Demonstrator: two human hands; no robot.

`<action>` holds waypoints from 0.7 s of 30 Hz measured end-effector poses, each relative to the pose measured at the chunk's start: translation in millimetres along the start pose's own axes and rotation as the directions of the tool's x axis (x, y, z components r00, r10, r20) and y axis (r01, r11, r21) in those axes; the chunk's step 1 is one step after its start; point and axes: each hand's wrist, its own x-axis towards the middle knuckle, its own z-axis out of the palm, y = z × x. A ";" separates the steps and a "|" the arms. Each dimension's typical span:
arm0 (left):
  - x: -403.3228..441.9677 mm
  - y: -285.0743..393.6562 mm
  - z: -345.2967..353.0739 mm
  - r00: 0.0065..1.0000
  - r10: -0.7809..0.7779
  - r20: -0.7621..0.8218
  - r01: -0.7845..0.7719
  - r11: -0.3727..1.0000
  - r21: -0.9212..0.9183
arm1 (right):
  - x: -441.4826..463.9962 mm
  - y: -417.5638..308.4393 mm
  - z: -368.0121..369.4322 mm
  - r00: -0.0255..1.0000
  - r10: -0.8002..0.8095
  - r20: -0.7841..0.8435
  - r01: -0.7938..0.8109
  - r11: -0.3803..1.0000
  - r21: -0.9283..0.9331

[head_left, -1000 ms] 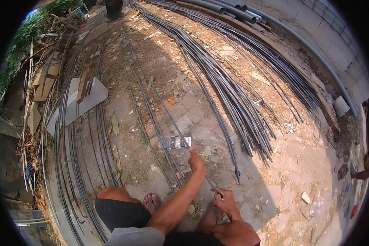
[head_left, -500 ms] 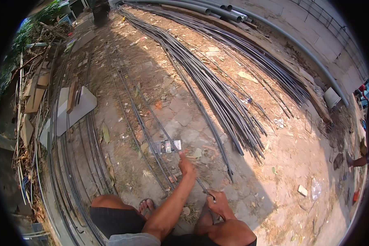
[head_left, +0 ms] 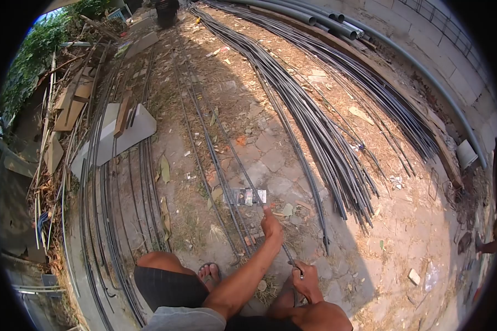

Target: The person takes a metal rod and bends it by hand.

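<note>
One long, thin, dark-grey metal rod (head_left: 248,177), extending ahead over brown dirt-and-stone ground (head_left: 276,159). Left hand (head_left: 271,224): wrapped around the shaft. Right hand (head_left: 307,277): clenched about the near end; anything else within it cannot be told. Handling, as judged: stiff in short spans, springy over full length, fairly weighty, hardly fragile. Suggested hold: two spaced grips near this end.
</note>
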 end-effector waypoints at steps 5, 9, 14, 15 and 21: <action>0.7 -0.1 -0.2 1.000 0.008 0.004 -0.008 1.000 -0.022 | 1.5 -4.3 -1.9 1.000 0.012 0.013 -0.012 1.000 0.021; -0.9 0.3 2.2 0.999 0.009 -0.046 -0.008 1.000 0.017 | -1.3 -1.5 -2.2 0.999 0.021 0.045 -0.022 1.000 0.012; 2.2 -0.2 -2.5 0.999 -0.030 0.012 0.030 1.000 0.006 | 3.2 -11.8 -14.2 0.994 0.036 0.102 -0.036 0.999 -0.006; -2.0 3.0 -3.2 0.999 -0.048 0.006 0.048 0.999 0.018 | 2.8 -9.5 -15.9 0.983 0.087 0.159 -0.085 0.996 -0.017; 12.7 2.3 -4.3 0.999 -0.036 0.035 0.034 0.998 0.049 | -4.1 18.0 0.8 0.991 -0.125 -0.050 0.118 0.986 -0.117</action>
